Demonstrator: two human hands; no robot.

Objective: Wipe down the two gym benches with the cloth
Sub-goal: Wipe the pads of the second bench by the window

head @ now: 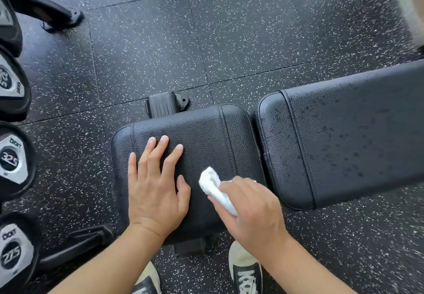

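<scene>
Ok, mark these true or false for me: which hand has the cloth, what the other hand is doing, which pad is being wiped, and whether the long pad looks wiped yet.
1. The right hand grips the white cloth. True.
2. The left hand is lifted clear of the bench. False: it rests flat on the seat pad.
3. The cloth is on the long back pad. False: it is on the seat pad.
4. The back pad shows speckled droplets. True.
5. Dumbbells line the left edge. True.
</scene>
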